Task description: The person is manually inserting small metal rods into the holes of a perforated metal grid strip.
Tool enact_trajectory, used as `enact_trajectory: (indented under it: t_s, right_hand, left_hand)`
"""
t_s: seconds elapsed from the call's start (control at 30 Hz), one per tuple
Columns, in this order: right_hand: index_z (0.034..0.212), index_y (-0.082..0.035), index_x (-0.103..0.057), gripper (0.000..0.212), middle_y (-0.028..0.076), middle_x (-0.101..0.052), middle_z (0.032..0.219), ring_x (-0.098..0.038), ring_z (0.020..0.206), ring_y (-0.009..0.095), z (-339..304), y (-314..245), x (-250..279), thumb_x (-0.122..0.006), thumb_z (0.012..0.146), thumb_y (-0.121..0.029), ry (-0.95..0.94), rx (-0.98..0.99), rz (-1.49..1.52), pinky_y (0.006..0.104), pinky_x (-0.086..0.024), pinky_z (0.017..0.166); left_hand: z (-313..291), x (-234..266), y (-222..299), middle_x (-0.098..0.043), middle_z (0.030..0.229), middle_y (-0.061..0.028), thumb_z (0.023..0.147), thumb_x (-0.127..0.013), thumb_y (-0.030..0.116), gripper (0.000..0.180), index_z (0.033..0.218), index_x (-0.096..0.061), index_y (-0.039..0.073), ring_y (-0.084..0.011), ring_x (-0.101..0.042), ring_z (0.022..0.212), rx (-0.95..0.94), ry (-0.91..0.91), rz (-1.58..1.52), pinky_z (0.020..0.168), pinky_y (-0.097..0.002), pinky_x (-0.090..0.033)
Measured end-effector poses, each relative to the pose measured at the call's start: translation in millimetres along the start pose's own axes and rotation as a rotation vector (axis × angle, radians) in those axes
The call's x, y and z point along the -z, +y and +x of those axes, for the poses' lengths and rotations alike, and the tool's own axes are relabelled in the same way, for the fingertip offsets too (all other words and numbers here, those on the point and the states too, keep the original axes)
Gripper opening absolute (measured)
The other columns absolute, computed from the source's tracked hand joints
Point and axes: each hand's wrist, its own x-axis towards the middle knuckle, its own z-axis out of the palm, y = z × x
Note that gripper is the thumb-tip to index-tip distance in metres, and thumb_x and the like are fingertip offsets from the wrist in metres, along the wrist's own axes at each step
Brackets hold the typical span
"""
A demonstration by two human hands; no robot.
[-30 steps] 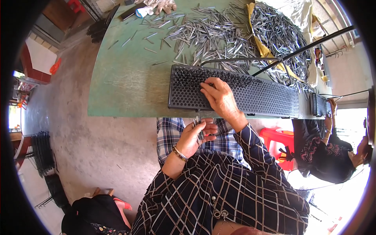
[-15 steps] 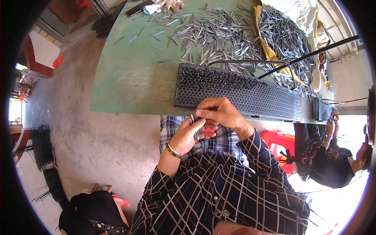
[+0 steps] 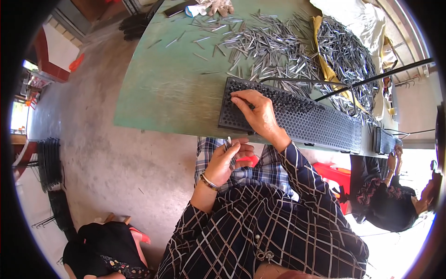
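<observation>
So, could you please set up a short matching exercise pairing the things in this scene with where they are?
Things:
1. right hand
2. left hand
3. loose metal pins
4. work gloves

Places:
A. far edge of the green table
B. heaped beyond the tray
C. below the table edge, holding a few pins
D. fingertips on the black perforated tray

Pairs: 1-D, 2-C, 3-B, 4-A

Single view only: a head-worn fisheye camera looking steeply down and forward from above the seated person. The green table (image 3: 158,88) fills the upper centre, its near edge crossing mid-frame. The person's torso and forearms enter from the lower edge, close to the lens. Straight edges bow toward the dark circular rim.
</observation>
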Motion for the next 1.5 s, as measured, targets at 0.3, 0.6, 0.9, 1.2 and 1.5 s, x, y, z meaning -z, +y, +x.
enact_trajectory:
  t_s: [0.3, 0.6, 0.9, 1.2, 1.5]
  right_hand:
    - [0.098, 0.0, -0.068, 0.017, 0.011, -0.067, 0.089, -0.064, 0.072, 0.017, 0, 5, -11, -0.066, 0.086, -0.011, 0.081, -0.093, 0.074, 0.0275, -0.05, 0.063]
    - [0.097, 0.0, -0.069, 0.015, 0.011, -0.069, 0.091, -0.065, 0.084, 0.019, -2, 6, -13, -0.067, 0.084, -0.009, 0.051, -0.039, -0.002, 0.0294, -0.049, 0.076]
    - [0.098, -0.007, -0.07, 0.019, 0.007, -0.069, 0.088, -0.062, 0.082, 0.023, -5, 7, -14, -0.069, 0.079, -0.011, 0.053, 0.16, -0.267, 0.0332, -0.042, 0.08]
    - [0.104, -0.008, -0.066, 0.026, 0.005, -0.061, 0.102, -0.055, 0.089, 0.023, -2, 7, -11, -0.066, 0.077, -0.009, -0.058, 0.377, -0.453, 0.036, -0.04, 0.078]
    - [0.102, -0.006, -0.067, 0.022, 0.005, -0.063, 0.101, -0.056, 0.09, 0.024, -10, 14, -8, -0.064, 0.081, -0.007, 0.002, 0.301, -0.451, 0.036, -0.04, 0.079]
  left_hand:
    - [-1, 4, -7, -0.062, 0.108, -0.012, 0.097, -0.046, 0.022, 0.034, 0.123, -0.049, 0.0, -0.0204, -0.063, 0.099, 0.042, -0.014, -0.01, 0.081, -0.0361, -0.054]
    - [1, 2, -7, -0.062, 0.108, -0.0119, 0.097, -0.046, 0.021, 0.034, 0.123, -0.049, 0.0, -0.02, -0.063, 0.099, 0.055, -0.023, 0.0, 0.081, -0.0352, -0.054]
    - [1, 1, -8, -0.062, 0.109, -0.0121, 0.097, -0.046, 0.02, 0.033, 0.123, -0.049, 0.0, -0.0198, -0.063, 0.099, 0.068, -0.011, 0.011, 0.08, -0.0347, -0.054]
    - [2, -1, -8, -0.061, 0.109, -0.0135, 0.097, -0.045, 0.017, 0.033, 0.123, -0.048, -0.002, -0.0212, -0.063, 0.097, 0.072, -0.005, 0.001, 0.081, -0.0354, -0.054]
    - [5, 2, -7, -0.057, 0.116, -0.0198, 0.093, -0.043, 0.01, 0.037, 0.126, -0.045, -0.007, -0.0271, -0.06, 0.103, 0.025, -0.1, -0.089, 0.089, -0.0404, -0.051]
